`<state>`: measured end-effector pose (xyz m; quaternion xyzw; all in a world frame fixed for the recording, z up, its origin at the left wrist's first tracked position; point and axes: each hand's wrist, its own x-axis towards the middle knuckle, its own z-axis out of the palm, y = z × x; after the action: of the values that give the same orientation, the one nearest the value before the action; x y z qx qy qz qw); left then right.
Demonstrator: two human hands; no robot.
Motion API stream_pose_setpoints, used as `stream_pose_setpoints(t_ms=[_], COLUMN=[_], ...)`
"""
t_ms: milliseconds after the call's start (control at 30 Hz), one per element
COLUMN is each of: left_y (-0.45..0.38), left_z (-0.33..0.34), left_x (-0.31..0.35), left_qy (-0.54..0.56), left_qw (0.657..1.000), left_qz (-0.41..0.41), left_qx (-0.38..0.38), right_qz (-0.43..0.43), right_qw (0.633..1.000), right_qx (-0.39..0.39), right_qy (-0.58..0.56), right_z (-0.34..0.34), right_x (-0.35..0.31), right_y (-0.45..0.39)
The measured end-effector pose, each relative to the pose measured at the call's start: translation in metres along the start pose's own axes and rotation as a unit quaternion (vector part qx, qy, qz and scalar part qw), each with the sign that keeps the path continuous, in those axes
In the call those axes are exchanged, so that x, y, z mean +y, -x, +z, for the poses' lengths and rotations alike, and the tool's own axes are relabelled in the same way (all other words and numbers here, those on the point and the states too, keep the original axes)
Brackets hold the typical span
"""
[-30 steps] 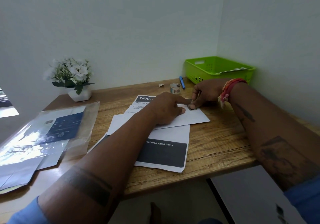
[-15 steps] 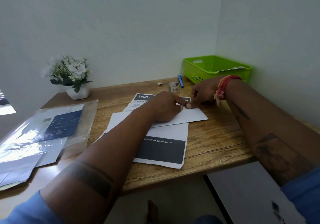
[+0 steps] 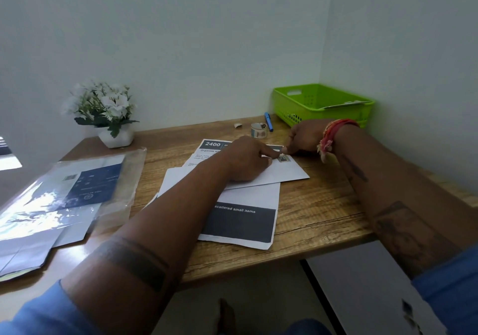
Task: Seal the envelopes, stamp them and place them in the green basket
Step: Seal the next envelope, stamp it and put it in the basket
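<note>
Stamping step, I'd say: the stamp [image 3: 283, 158] sits on the far right corner of the white envelope [image 3: 279, 173], which lies mid-desk on printed sheets [image 3: 243, 220]. My left hand [image 3: 245, 160] lies flat on the envelope, forefinger stretched out beside the stamp, gripping nothing. My right hand [image 3: 304, 139] is curled loosely, thumb tip touching down just beyond the stamp, nothing held that I can see. Next, I judge, a firm press, then lift the envelope to the green basket [image 3: 323, 103] in the far right corner of the desk [image 3: 323, 205]. A tape roll [image 3: 258, 130] and blue pen [image 3: 268, 122] lie near that path. Flower pot [image 3: 115, 138] far left, plastic sleeve [image 3: 64, 200] along the left edge.
</note>
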<state>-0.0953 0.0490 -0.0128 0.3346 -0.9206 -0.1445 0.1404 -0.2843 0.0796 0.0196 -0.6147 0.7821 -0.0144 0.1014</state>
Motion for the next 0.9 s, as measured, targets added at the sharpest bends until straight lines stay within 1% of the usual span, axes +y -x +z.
stream_pose_setpoints(t_ms=[100, 267, 367, 433, 567, 633, 733, 767, 833, 900], left_y=[0.0, -0.001, 0.0, -0.001, -0.003, -0.002, -0.003, -0.003, -0.003, -0.003], left_z=[0.001, 0.001, 0.001, 0.001, 0.002, 0.002, 0.002, 0.001, 0.001, 0.001], left_x=[0.0, 0.001, 0.0, -0.002, -0.003, -0.003, -0.003, -0.003, -0.004, -0.003], left_qy=[0.002, -0.001, 0.002, 0.001, 0.003, 0.002, -0.002, -0.006, -0.013, -0.013], left_qw=[1.0, 1.0, 1.0, 1.0, 1.0, 1.0, 1.0, 1.0, 1.0, 1.0], left_qz=[-0.001, -0.002, -0.004, -0.004, -0.006, -0.007, 0.0, 0.003, 0.007, 0.007], left_qx=[0.0, 0.001, 0.001, -0.001, -0.006, -0.003, 0.0, -0.002, -0.005, -0.004], right_qz=[-0.002, -0.03, -0.041, -0.035, -0.032, -0.032, -0.026, -0.023, -0.015, -0.009], right_qw=[1.0, 0.998, 0.989, 0.983, 0.988, 0.984, 0.979, 0.981, 0.995, 1.0], right_qx=[-0.003, -0.036, -0.05, -0.056, -0.068, -0.076, -0.052, -0.039, -0.014, 0.009], right_qy=[-0.02, -0.052, -0.134, -0.17, -0.132, -0.158, -0.197, -0.187, -0.098, -0.02], right_z=[0.001, -0.004, -0.003, -0.002, -0.005, -0.004, -0.001, 0.0, 0.001, 0.004], right_x=[0.006, 0.01, 0.018, 0.019, 0.011, 0.014, 0.022, 0.021, 0.014, 0.005], right_y=[0.0, 0.004, 0.003, 0.004, 0.003, 0.003, 0.002, 0.0, -0.003, -0.005])
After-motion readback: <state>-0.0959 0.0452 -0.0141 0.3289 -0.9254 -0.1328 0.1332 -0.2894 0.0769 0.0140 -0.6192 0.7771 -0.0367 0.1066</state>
